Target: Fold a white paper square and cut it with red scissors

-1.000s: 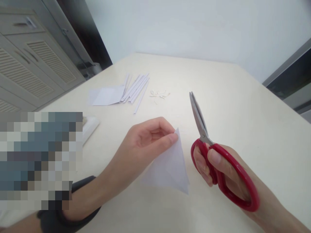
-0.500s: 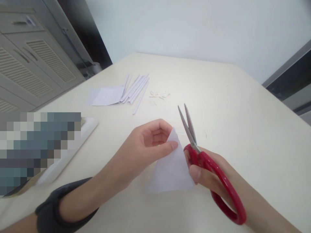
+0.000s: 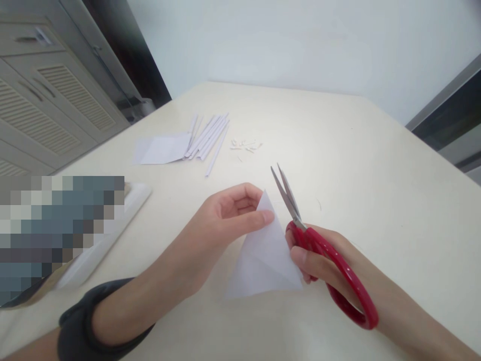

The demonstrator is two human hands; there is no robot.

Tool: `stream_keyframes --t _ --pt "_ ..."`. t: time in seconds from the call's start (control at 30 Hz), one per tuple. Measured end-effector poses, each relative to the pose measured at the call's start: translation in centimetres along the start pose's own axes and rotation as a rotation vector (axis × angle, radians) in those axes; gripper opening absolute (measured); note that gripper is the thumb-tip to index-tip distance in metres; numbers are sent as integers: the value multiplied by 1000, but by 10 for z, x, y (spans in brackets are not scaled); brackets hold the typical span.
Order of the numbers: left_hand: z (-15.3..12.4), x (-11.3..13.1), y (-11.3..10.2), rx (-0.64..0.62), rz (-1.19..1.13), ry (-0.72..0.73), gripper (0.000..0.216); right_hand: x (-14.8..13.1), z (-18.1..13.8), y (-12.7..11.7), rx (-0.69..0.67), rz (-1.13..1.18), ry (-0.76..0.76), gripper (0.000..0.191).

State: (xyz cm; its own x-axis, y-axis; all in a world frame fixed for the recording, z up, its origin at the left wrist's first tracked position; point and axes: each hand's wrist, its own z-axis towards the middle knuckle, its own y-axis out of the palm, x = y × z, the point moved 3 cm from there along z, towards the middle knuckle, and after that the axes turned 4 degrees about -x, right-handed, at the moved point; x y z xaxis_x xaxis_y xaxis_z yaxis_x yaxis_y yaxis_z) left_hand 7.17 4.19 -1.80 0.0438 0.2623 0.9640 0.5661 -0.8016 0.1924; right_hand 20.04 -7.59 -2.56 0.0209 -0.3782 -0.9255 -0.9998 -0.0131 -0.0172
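Observation:
A white sheet of paper [image 3: 263, 260], shaped like a triangle with its point upward, is pinched near the tip between the thumb and fingers of my left hand [image 3: 236, 215]. My right hand [image 3: 319, 255] holds red-handled scissors [image 3: 338, 260]. Their metal blades point up and away, slightly parted, a little right of the paper's tip, with no paper between them. The fingers of my right hand come up to the paper's right edge; whether they touch it I cannot tell. A dark band is around my left wrist.
On the pale table [image 3: 308, 120] lie several thin paper strips [image 3: 208, 138] beside flat white paper [image 3: 161, 149]. Small white scraps [image 3: 246, 146] are scattered right of them. A white-edged object [image 3: 108, 235], partly pixelated, lies at the left. Louvred cabinets [image 3: 48, 100] stand beyond the table.
The scissors have tilted slightly, their tips shifting a little left and their handles rising. The paper's tip has moved slightly up and left, still in my left hand.

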Motion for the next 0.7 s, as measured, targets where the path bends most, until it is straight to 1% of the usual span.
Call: stream_keyframes --t 0.13,0.23,0.33,0.43,0.53,0.63,0.7 --pt "-1 2 1 -13 -31 10 12 -3 -5 3 -18 -60 6 41" --pt "0 3 2 -19 -57 3 12 -3 -8 6 -45 -67 16 45" --pt "2 2 1 10 -78 17 12 0 -7 6 -40 -73 2 47" --pt "2 2 0 23 -100 16 15 4 -3 5 -39 -98 11 48" --pt "1 2 1 11 -116 -26 18 6 0 4 -47 -134 20 44" --pt "-1 1 2 14 -100 -61 20 7 -2 3 -1 -157 48 43" --pt "-2 1 3 7 -74 -59 21 8 -4 3 11 -153 59 44"
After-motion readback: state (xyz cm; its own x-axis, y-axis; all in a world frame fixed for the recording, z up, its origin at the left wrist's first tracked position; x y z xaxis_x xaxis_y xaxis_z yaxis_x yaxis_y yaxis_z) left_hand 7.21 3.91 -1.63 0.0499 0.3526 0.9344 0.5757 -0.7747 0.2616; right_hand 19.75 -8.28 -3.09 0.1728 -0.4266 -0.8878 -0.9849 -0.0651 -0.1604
